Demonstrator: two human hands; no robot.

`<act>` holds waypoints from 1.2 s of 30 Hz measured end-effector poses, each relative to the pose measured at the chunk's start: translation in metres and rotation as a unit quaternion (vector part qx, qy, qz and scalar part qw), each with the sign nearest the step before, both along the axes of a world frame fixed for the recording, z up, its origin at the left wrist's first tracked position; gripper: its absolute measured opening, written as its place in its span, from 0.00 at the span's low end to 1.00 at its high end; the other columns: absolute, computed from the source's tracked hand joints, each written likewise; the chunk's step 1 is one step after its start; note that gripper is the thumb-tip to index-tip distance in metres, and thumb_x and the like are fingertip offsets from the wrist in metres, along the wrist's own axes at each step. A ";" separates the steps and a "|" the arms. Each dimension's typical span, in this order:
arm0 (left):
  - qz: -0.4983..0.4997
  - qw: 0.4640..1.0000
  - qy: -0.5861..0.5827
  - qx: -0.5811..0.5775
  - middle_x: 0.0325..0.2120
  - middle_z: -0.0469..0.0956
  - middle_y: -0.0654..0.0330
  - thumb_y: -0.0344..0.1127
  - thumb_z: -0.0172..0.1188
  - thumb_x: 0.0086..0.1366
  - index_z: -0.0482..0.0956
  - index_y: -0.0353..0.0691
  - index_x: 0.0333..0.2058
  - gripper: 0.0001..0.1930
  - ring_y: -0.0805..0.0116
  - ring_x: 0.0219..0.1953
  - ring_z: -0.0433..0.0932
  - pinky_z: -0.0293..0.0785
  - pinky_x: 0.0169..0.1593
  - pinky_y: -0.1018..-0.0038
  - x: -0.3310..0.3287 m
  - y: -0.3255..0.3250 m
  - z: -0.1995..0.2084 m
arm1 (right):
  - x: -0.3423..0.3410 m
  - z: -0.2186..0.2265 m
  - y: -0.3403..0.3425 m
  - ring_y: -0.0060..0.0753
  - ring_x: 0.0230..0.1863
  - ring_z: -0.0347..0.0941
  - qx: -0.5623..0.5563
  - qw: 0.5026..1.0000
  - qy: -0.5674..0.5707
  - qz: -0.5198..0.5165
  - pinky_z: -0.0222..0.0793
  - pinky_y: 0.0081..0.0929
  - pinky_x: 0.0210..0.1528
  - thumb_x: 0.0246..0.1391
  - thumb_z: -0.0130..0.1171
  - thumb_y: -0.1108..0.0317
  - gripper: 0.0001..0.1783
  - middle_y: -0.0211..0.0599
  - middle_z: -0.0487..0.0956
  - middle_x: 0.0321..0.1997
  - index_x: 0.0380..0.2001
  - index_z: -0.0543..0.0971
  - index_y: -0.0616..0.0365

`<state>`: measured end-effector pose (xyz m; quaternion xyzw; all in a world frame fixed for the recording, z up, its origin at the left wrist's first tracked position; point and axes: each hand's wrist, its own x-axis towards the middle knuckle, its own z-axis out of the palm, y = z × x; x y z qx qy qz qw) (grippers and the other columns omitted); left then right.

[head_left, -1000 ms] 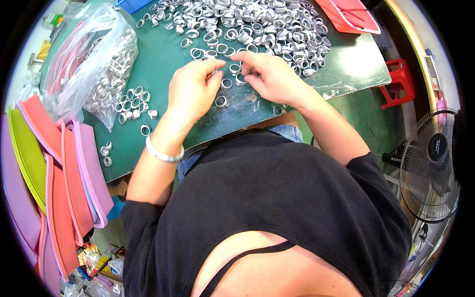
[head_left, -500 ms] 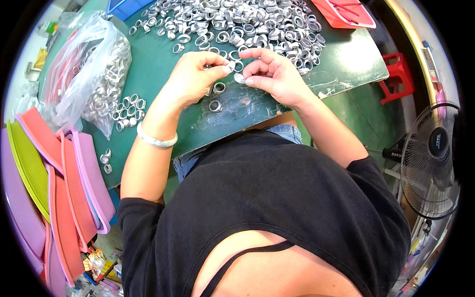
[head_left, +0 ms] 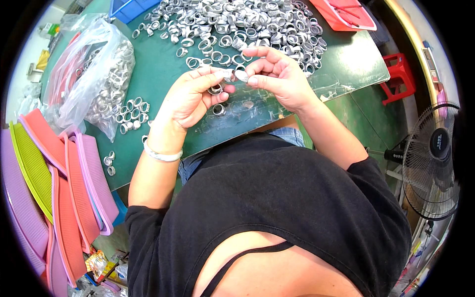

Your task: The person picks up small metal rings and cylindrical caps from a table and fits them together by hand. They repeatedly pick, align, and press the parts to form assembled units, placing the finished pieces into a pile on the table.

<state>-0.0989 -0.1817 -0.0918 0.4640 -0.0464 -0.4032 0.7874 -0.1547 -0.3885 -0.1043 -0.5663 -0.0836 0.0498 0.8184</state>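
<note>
My left hand (head_left: 194,95) pinches a silvery metal ring (head_left: 228,75) between thumb and forefinger, its other fingers curled below. Facing it, my right hand (head_left: 284,81) holds a second ring (head_left: 241,75) with a pale, flat face at its thumb and fingertips. The two rings almost meet; whether they touch I cannot tell. By my left fingers is another ring (head_left: 215,89), and one more ring (head_left: 218,109) lies on the green table (head_left: 257,111) just below. Beyond both hands spreads a big heap of similar rings (head_left: 247,27).
At left stand a clear plastic bag (head_left: 74,84) of rings and a small cluster of rings (head_left: 132,115). A blue bin (head_left: 129,9) and a red tray (head_left: 346,15) sit at the far edge. Stacked plastic baskets (head_left: 69,198), a red stool (head_left: 399,79) and a fan (head_left: 433,158) flank the table.
My left hand has turned and lowered slightly, with its lower fingers now reaching out under the ring. My right hand stays nearly in place, still holding its ring.
</note>
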 end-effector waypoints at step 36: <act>-0.073 0.671 -0.521 0.523 0.27 0.79 0.55 0.33 0.59 0.53 0.81 0.41 0.35 0.10 0.64 0.31 0.78 0.72 0.36 0.70 0.039 -0.033 0.002 | 0.031 -0.010 0.010 0.19 0.28 0.70 -0.463 0.870 -0.126 -0.111 0.65 0.19 0.33 0.45 0.56 0.76 0.23 0.26 0.76 0.28 0.48 0.70 0.58</act>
